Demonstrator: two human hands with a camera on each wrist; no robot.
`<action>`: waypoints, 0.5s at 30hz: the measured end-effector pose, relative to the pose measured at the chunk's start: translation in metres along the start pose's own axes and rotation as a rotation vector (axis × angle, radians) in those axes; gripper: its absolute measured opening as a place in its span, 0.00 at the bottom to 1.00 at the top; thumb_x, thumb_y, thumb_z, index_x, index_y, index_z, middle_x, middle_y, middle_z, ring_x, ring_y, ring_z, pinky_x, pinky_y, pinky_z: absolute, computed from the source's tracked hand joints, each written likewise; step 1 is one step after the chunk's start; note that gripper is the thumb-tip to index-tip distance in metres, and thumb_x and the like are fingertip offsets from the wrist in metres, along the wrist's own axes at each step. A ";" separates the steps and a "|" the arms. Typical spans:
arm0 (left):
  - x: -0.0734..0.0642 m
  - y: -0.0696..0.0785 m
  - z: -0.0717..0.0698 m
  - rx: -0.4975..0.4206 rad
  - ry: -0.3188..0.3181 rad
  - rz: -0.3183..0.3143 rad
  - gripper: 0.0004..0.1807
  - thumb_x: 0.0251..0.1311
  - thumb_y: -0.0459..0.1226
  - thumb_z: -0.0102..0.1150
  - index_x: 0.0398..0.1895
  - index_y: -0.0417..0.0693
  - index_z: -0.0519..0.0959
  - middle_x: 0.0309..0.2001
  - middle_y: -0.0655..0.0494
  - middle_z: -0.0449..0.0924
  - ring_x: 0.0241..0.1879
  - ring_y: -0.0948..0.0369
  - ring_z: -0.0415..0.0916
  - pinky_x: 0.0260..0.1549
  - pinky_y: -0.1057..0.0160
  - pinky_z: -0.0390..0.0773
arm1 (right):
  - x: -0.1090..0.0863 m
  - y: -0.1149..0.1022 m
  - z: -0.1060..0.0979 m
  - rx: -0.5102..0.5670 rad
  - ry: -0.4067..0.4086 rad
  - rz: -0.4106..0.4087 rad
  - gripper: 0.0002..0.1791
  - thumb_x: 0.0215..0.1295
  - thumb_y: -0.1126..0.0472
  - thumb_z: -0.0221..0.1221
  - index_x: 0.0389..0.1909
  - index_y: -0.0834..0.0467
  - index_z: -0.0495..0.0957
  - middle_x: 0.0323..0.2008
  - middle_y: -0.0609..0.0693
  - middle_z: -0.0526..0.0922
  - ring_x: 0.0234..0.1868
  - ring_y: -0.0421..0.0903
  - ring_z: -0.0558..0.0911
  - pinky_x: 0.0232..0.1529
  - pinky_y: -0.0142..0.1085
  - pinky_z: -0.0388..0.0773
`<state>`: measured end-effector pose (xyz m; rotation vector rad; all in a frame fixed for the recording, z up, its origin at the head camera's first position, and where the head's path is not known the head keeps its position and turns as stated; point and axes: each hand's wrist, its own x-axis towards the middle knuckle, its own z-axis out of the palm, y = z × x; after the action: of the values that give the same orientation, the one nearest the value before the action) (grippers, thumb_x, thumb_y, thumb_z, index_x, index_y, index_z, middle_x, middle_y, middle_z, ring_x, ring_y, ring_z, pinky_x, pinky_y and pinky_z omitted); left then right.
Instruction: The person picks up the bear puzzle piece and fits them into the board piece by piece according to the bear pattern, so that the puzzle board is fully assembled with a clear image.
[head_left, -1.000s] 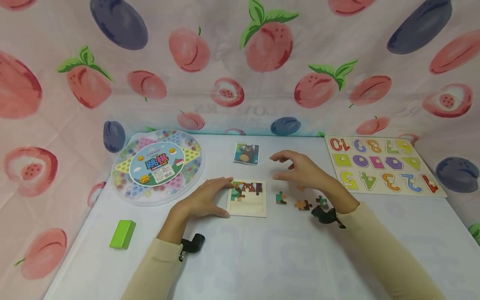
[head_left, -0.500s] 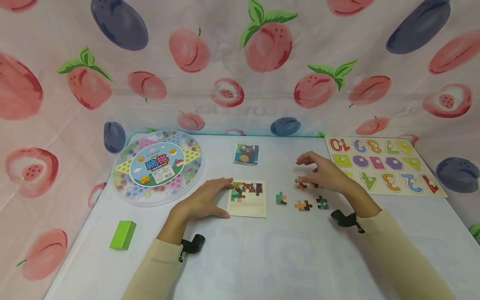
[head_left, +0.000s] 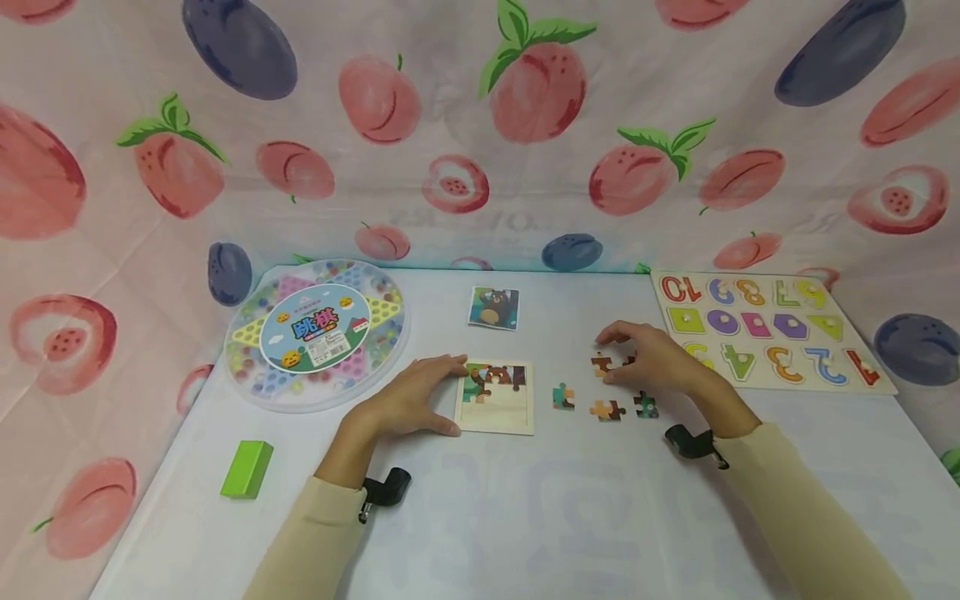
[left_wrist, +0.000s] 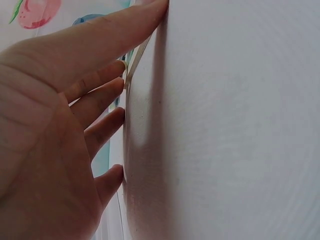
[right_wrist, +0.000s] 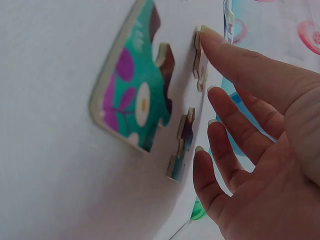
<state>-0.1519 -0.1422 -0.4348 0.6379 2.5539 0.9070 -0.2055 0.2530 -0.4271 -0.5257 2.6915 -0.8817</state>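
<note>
My left hand (head_left: 408,400) rests at the left side of a small wooden puzzle tray (head_left: 498,419), thumb and index finger right at its edge. Several joined pieces in the tray's top part show a bear's head (head_left: 497,375). To the right, my right hand (head_left: 652,358) reaches over a brown jigsaw piece (head_left: 601,364), fingers spread and loosely bent. In the right wrist view its thumb (right_wrist: 240,60) meets one piece (right_wrist: 197,52), while a teal flowered corner piece (right_wrist: 132,95) lies nearer. Another piece is partly hidden behind the hand in the head view.
More loose pieces lie near the tray: a green-orange one (head_left: 563,397) and an orange-brown one (head_left: 607,411). Behind is a bear picture card (head_left: 493,308). A round board-game box (head_left: 315,333) and green block (head_left: 247,469) sit left; a number board (head_left: 772,333) sits right.
My right hand has moved right, from beside the tray to the loose pieces, then lowered toward the brown ones. The left hand has stayed at the tray.
</note>
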 end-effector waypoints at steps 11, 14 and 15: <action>0.000 -0.001 -0.001 0.015 0.007 0.027 0.44 0.46 0.43 0.81 0.69 0.48 0.72 0.80 0.55 0.61 0.81 0.49 0.53 0.81 0.44 0.54 | 0.001 -0.001 0.001 -0.002 -0.019 0.013 0.19 0.57 0.62 0.73 0.51 0.55 0.83 0.55 0.57 0.84 0.57 0.55 0.76 0.60 0.52 0.75; 0.000 -0.001 -0.001 0.012 0.006 0.027 0.44 0.46 0.43 0.81 0.69 0.48 0.72 0.80 0.55 0.61 0.81 0.49 0.53 0.81 0.45 0.55 | 0.001 -0.001 0.001 0.003 -0.022 0.019 0.18 0.58 0.62 0.73 0.50 0.55 0.84 0.53 0.56 0.85 0.54 0.53 0.77 0.56 0.46 0.75; 0.000 -0.001 -0.001 0.011 0.005 0.025 0.44 0.46 0.43 0.81 0.69 0.48 0.72 0.80 0.56 0.61 0.81 0.49 0.53 0.81 0.45 0.55 | 0.000 -0.001 0.002 0.003 -0.022 0.021 0.18 0.58 0.62 0.73 0.50 0.55 0.84 0.53 0.56 0.85 0.54 0.53 0.77 0.55 0.45 0.75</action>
<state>-0.1523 -0.1437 -0.4350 0.6730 2.5627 0.9050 -0.2050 0.2512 -0.4277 -0.5026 2.6705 -0.8699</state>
